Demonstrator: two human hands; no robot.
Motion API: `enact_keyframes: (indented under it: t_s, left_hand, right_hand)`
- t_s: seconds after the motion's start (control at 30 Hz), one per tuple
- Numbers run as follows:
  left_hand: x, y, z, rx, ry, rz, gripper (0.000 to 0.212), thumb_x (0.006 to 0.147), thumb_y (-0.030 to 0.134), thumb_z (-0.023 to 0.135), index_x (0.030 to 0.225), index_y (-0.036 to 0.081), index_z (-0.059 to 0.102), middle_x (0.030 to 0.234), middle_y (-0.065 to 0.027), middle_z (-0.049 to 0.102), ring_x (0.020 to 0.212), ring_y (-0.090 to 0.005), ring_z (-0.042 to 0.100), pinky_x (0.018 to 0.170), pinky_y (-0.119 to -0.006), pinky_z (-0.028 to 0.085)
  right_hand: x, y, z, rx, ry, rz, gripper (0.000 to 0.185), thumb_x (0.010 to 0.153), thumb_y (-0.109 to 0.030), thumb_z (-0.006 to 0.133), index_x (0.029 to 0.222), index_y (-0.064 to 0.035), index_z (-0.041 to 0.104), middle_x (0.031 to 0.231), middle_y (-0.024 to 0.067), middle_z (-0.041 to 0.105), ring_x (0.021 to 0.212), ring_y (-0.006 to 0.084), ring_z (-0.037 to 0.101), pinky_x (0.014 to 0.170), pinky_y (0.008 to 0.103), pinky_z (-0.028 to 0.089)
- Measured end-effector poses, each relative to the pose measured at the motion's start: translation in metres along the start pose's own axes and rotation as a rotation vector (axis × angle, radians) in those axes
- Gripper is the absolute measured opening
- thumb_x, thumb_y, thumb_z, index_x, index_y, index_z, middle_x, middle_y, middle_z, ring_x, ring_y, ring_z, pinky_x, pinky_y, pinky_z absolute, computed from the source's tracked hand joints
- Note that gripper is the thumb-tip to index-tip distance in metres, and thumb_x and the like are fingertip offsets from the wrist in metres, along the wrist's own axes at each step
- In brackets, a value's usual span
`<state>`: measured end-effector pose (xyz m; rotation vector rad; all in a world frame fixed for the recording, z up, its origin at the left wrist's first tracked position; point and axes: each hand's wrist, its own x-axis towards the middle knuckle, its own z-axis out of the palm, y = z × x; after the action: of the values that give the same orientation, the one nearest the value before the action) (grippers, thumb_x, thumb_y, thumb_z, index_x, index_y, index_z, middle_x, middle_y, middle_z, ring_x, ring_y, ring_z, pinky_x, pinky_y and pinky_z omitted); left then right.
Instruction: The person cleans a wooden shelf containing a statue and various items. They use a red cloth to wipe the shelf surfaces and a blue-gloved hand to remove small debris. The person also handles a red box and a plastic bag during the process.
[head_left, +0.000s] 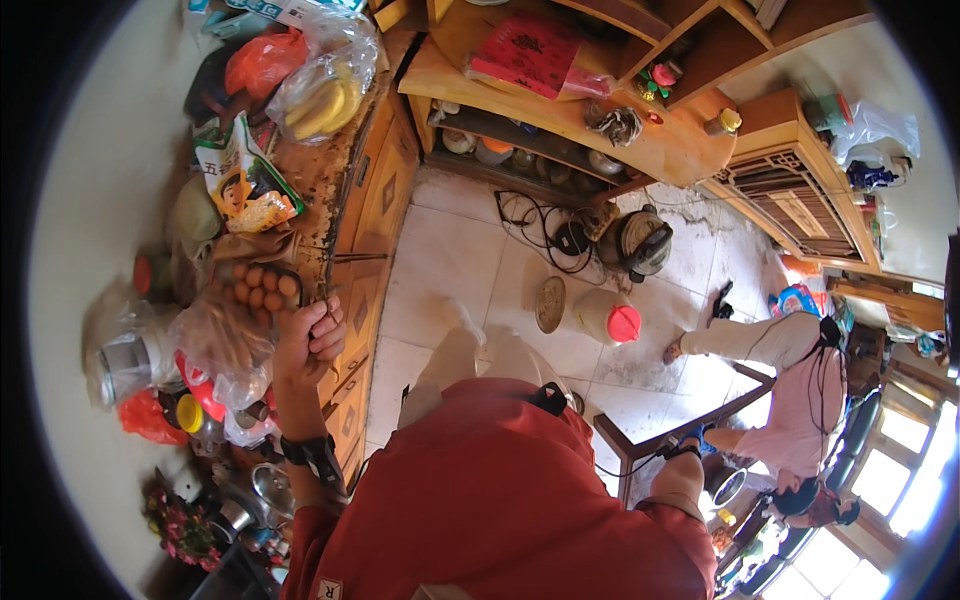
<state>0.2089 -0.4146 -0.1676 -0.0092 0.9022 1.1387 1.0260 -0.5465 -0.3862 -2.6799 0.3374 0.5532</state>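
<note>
My left hand (313, 330) is closed on a thin brown strip (334, 366), whose ends poke out above and below the fingers. It is over the front edge of a worn wooden cabinet top (311, 187), next to brown eggs (264, 286) in a tray. A clear plastic bag (225, 337) with long brownish contents lies left of that hand. At the right, my right hand (699, 436) is small and partly hidden near a dark table frame (637, 446). Something blue shows at its fingers; whether it grips anything is unclear.
Bananas (326, 109) in a plastic bag and a printed food packet (244, 180) lie on the cabinet. On the tiled floor stand a red-lidded jar (607, 319), a round lid (550, 304), a pot-like appliance (641, 244) and cables (536, 225). Another person (795, 405) is at right.
</note>
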Motion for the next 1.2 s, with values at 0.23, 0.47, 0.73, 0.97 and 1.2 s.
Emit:
enact_keyframes:
  t_s: [0.23, 0.47, 0.73, 0.97, 1.2]
  left_hand:
    - [-0.011, -0.053, 0.039, -0.033, -0.026, 0.027, 0.012, 0.088, 0.018, 0.05, 0.09, 0.007, 0.047, 0.059, 0.0069, 0.036, 0.043, -0.0011, 0.029, 0.037, -0.016, 0.022]
    - [0.001, -0.141, 0.112, 0.011, -0.08, -0.001, 0.012, 0.087, 0.019, 0.053, 0.089, 0.008, 0.048, 0.058, 0.008, 0.037, 0.042, -0.0008, 0.028, 0.037, -0.016, 0.021]
    - [0.01, -0.238, 0.19, 0.077, -0.113, -0.013, 0.01, 0.087, 0.018, 0.052, 0.086, 0.008, 0.049, 0.057, 0.0085, 0.036, 0.042, -0.0003, 0.026, 0.037, -0.016, 0.019]
    - [-0.022, -0.272, 0.212, 0.064, -0.087, 0.0, 0.01, 0.087, 0.017, 0.05, 0.086, 0.007, 0.052, 0.057, 0.0078, 0.036, 0.043, -0.0012, 0.029, 0.037, -0.017, 0.02]
    - [-0.085, -0.284, 0.176, -0.014, -0.047, 0.214, 0.017, 0.084, 0.021, 0.057, 0.084, 0.005, 0.05, 0.055, 0.0091, 0.033, 0.042, -0.0002, 0.027, 0.037, -0.015, 0.02]
  right_hand:
    - [0.054, -0.031, 0.0, -0.003, -0.07, -0.013, 0.087, 0.076, -0.055, 0.052, 0.142, -0.0193, 0.008, 0.132, 0.0109, 0.034, 0.108, 0.0326, 0.045, 0.082, 0.0473, 0.044]
    - [0.129, -0.021, -0.008, -0.013, -0.177, 0.056, 0.089, 0.076, -0.061, 0.05, 0.142, -0.0209, 0.006, 0.138, 0.0113, 0.028, 0.114, 0.035, 0.041, 0.083, 0.0497, 0.043]
    - [0.188, -0.096, -0.013, 0.14, -0.408, -0.008, 0.087, 0.075, -0.064, 0.05, 0.141, -0.023, 0.011, 0.143, 0.0117, 0.023, 0.117, 0.0394, 0.038, 0.079, 0.0526, 0.043]
    - [0.216, -0.236, -0.026, 0.419, -0.618, -0.219, 0.079, 0.071, -0.069, 0.05, 0.134, -0.027, 0.028, 0.138, 0.0058, 0.029, 0.12, 0.0346, 0.033, 0.088, 0.0531, 0.036]
    - [0.247, -0.384, -0.036, 0.365, -0.603, -0.486, 0.089, 0.075, -0.063, 0.052, 0.141, -0.0315, 0.002, 0.141, 0.0057, 0.026, 0.119, 0.0351, 0.036, 0.082, 0.052, 0.04]
